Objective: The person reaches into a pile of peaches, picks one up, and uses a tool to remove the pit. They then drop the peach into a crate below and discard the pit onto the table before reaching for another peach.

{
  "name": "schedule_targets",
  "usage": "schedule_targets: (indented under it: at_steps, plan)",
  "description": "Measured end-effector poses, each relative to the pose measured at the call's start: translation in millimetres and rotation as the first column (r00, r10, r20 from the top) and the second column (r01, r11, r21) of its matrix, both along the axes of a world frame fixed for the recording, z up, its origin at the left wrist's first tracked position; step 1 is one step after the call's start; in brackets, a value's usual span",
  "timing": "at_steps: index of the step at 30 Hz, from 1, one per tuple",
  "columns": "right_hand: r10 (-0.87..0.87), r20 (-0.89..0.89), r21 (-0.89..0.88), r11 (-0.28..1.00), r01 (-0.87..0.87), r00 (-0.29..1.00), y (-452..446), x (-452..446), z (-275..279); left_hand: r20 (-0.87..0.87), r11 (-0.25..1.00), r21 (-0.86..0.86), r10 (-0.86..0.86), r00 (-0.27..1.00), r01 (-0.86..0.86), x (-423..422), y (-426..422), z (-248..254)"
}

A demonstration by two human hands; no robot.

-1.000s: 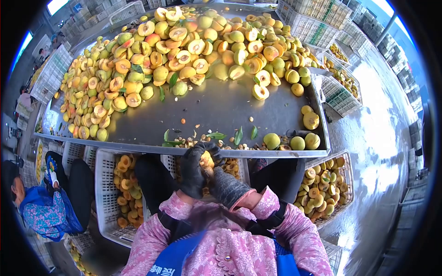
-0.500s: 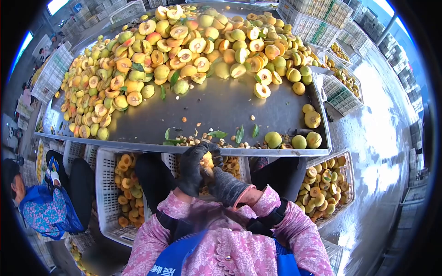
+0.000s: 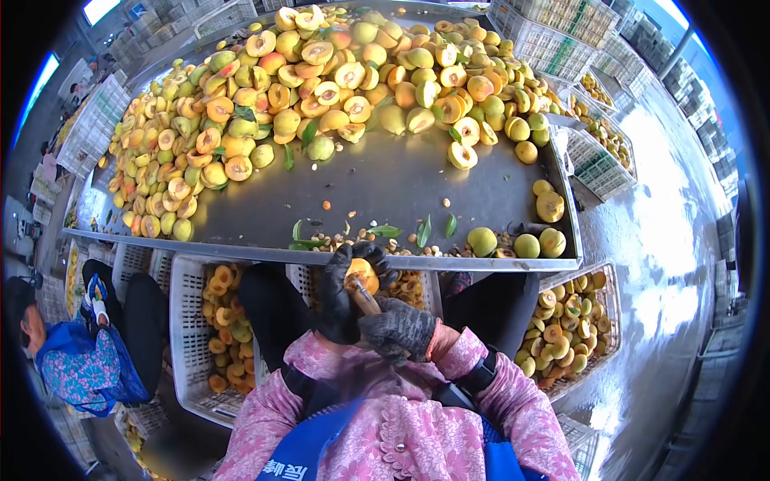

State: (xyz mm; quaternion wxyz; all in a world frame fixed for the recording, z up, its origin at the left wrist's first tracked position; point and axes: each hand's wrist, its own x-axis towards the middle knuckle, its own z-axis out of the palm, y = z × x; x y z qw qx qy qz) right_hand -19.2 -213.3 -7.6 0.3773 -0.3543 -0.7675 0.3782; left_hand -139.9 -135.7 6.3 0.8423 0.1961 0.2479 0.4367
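My left hand (image 3: 335,298), in a dark glove, is closed around a peach half (image 3: 362,275) with its yellow-orange flesh facing up. In a grey glove, my right hand (image 3: 401,327) grips the light wooden handle of a pitting tool (image 3: 366,301). The tool's metal tip meets the edge of the peach flesh; how deep it goes is hidden. Both hands are over my lap, just below the near edge of the metal table (image 3: 361,188). Beneath them, a crate of cut peaches (image 3: 413,290) shows between my knees.
A big heap of halved and whole peaches (image 3: 321,88) covers the table's far side. Pits and leaves (image 3: 385,231) lie along its raised front rim. Peach crates stand on the left (image 3: 188,345) and right (image 3: 565,325). A co-worker (image 3: 88,353) sits at far left.
My right hand has shifted slightly down and away from the fruit, so the tool's handle and the peach's cut face show more. My left hand still holds the peach half.
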Motion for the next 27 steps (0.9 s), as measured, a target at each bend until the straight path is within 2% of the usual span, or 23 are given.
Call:
schedule_targets:
  at_steps: [1, 3, 4, 6, 7, 9, 10, 11, 12, 13, 15, 18, 19, 20, 21, 23, 24, 25, 26, 27]
  plan:
    - [0.004, 0.046, 0.004, 1.000, -0.005, 0.999, 0.0, 2.7, 3.7, 0.007, 0.999, 0.025, -0.023, 1.000, 0.023, -0.1, 2.3, 1.4]
    - [0.013, 0.135, 0.008, 1.000, -0.014, 0.991, -1.0, 7.0, 20.3, -0.159, 0.987, 0.113, -0.092, 0.983, 0.110, -6.1, 4.7, 15.8]
    - [0.027, 0.083, -0.151, 0.988, -0.015, 0.996, -1.2, 6.8, 26.4, -0.242, 0.976, 0.150, -0.118, 0.963, 0.157, -9.9, 5.8, 21.6]
    - [0.020, -0.030, -0.455, 0.890, -0.032, 0.999, -3.8, 5.2, 33.2, -0.274, 0.955, 0.171, -0.191, 0.942, 0.243, -18.3, 14.0, 7.2]
    - [0.021, -0.019, -0.303, 0.953, -0.026, 1.000, -4.2, 5.0, 29.8, -0.290, 0.941, 0.183, -0.226, 0.930, 0.286, -20.1, 16.9, 1.8]
    - [0.022, 0.002, 0.027, 0.999, -0.023, 1.000, -3.6, 3.5, 22.6, -0.171, 0.968, 0.138, -0.182, 0.968, 0.207, -16.9, 8.9, 1.9]
    - [-0.062, -0.288, -0.412, 0.909, -0.065, 0.956, -4.0, 1.4, 25.0, -0.113, 0.979, 0.113, -0.158, 0.981, 0.171, -12.8, 4.3, 5.4]
    - [-0.262, -0.485, -0.736, 0.638, -0.228, 0.834, -5.4, -2.5, 30.7, -0.040, 0.990, 0.090, -0.101, 0.994, 0.104, -8.1, 0.5, 7.2]
    - [-0.517, -0.530, -0.846, 0.266, -0.462, 0.672, -6.2, -6.1, 34.6, 0.032, 0.997, 0.062, -0.042, 0.999, 0.040, -2.7, -3.4, 8.6]
    - [-0.528, -0.513, -0.858, 0.286, -0.427, 0.677, -6.1, -9.4, 35.0, 0.103, 0.999, 0.030, 0.019, 0.995, -0.022, 1.4, -5.9, 10.3]
    - [-0.548, -0.476, -0.879, 0.320, -0.354, 0.688, -7.3, -14.1, 35.0, 0.075, 0.997, -0.003, 0.080, 0.994, -0.080, 5.9, -9.8, 16.4]
    - [-0.534, -0.571, -0.820, 0.344, -0.457, 0.624, -12.7, -14.5, 24.1, 0.018, 0.994, 0.007, 0.113, 0.993, -0.113, 5.4, -10.8, 18.7]
    - [-0.568, -0.597, -0.795, 0.321, -0.515, 0.567, -14.6, -16.6, 23.9, -0.004, 0.993, 0.020, 0.114, 0.993, -0.114, 4.0, -11.3, 18.2]
    - [-0.602, -0.617, -0.763, 0.300, -0.573, 0.507, -16.2, -19.6, 24.2, 0.070, 0.995, 0.077, 0.055, 0.996, -0.061, -0.7, -7.5, -8.4]
    - [-0.636, -0.630, -0.726, 0.280, -0.628, 0.445, -16.3, -22.4, 24.9, 0.140, 0.990, 0.138, -0.008, 0.990, -0.011, -8.1, 0.0, -56.7]
    - [-0.627, -0.712, -0.604, 0.316, -0.732, 0.317, -13.3, -30.3, 27.9, 0.135, 0.986, 0.144, 0.065, 0.989, -0.084, -8.2, -3.4, -59.4]
    - [-0.620, -0.744, -0.537, 0.335, -0.774, 0.248, -12.6, -32.4, 30.5, 0.058, 0.974, 0.100, 0.198, 0.979, -0.203, 3.0, -14.0, -14.4]
    - [-0.607, -0.739, -0.575, 0.342, -0.743, 0.293, -11.4, -30.7, 36.0, -0.019, 0.945, 0.070, 0.322, 0.947, -0.320, 10.7, -16.8, 11.1]
    - [-0.592, -0.732, -0.612, 0.351, -0.708, 0.339, -10.1, -27.0, 42.6, 0.056, 0.961, -0.049, 0.276, 0.959, -0.274, 7.3, -7.6, 2.0]
    - [-0.580, -0.719, -0.648, 0.359, -0.672, 0.383, -10.2, -23.2, 45.8, -0.062, 0.942, 0.108, 0.326, 0.943, -0.318, 2.9, -7.4, 12.9]
